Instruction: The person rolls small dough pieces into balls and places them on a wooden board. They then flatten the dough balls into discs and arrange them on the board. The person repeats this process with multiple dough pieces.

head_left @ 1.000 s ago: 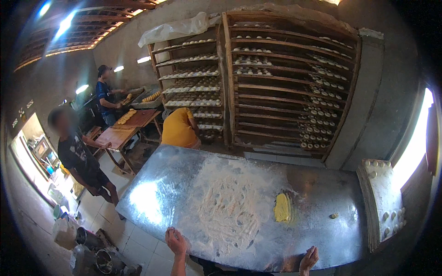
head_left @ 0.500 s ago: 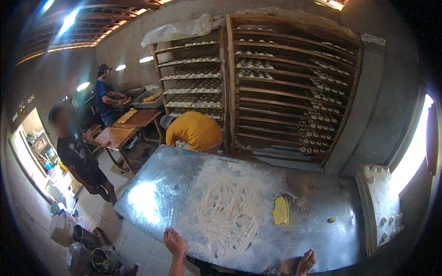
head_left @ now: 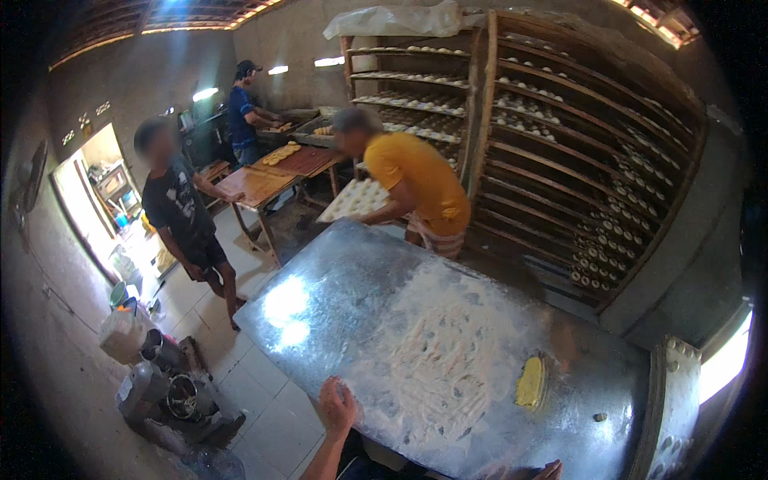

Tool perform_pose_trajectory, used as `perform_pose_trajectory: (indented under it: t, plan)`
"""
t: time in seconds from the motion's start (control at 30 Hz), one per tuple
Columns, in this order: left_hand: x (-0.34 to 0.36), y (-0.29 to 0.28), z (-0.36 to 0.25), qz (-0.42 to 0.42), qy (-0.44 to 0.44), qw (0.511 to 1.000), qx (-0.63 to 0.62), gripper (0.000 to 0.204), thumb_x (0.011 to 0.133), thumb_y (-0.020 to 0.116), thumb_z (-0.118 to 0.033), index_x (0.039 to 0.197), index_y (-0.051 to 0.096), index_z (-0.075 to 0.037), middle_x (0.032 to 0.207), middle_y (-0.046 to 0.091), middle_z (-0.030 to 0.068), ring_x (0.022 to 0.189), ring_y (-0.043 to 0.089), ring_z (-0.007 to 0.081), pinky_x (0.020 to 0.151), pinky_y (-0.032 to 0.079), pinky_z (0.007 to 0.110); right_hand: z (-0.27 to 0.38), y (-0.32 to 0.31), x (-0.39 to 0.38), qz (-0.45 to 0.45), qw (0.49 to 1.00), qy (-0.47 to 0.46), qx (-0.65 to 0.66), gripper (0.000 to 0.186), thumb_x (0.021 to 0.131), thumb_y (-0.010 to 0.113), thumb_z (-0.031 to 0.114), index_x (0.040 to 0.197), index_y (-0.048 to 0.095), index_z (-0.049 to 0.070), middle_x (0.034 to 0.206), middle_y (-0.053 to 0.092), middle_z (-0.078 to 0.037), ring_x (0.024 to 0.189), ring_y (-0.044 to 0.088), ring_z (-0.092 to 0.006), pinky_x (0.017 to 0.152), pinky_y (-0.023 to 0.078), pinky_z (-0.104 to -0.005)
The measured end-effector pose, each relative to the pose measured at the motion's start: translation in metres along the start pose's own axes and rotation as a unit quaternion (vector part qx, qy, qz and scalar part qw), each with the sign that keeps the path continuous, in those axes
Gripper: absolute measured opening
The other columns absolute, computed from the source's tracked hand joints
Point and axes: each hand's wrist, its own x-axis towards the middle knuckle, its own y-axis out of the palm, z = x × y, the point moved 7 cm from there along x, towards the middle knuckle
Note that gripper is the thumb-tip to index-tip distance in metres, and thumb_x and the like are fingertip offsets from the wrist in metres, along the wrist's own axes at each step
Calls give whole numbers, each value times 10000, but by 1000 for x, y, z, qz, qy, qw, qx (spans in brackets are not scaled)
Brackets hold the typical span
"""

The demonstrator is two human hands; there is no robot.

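My left hand [head_left: 338, 402] rests at the near edge of a metal-topped table [head_left: 336, 256], fingers loosely bent and apart, with nothing seen in it. At the lower edge of the view, my right hand [head_left: 550, 470] lies by the same table edge, its fingertips stretched out; most of it is cut off. White flour [head_left: 448, 352] is spread over the table's middle, marked with streaks and dabs. To the right of it lies a smear of yellow paste [head_left: 529, 384]. A small dark yellowish lump [head_left: 600, 417] sits farther right on the metal.
Across the table a person in a yellow shirt [head_left: 420, 180] holds a tray of dough pieces [head_left: 356, 198]. Two people stand left, near a wooden table [head_left: 264, 186]. Racks [head_left: 480, 120] of dough trays line the back. Stacked trays [head_left: 676, 392] stand right, buckets [head_left: 182, 396] lower left.
The person in yellow has risen from bending and now holds a tray of dough pieces. The whole view has shifted, with the scene moving rightward. My hands stay at the table edge.
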Motion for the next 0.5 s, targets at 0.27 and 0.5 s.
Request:
perform_pose_trajectory:
  t: [0.27,0.5]
  plan:
    - [30,-18,27,89,-82,987,-108,348,925,678,-89,1234,537,-14,1135,613,200,1117,602,374,937,477,491,66,10,-22,-113,971,-83,-192,293,1018,664,212,1216,551,26,970,649,-190,785,645,-317,619,523,-416]
    - [139,-48,127,1,-213,942,-261,326,876,715,32,1162,563,0,937,612,118,822,638,214,763,515,336,200,104,-85,19,976,-164,142,220,893,570,62,1066,671,-30,1173,630,-198,905,673,-289,703,626,-384]
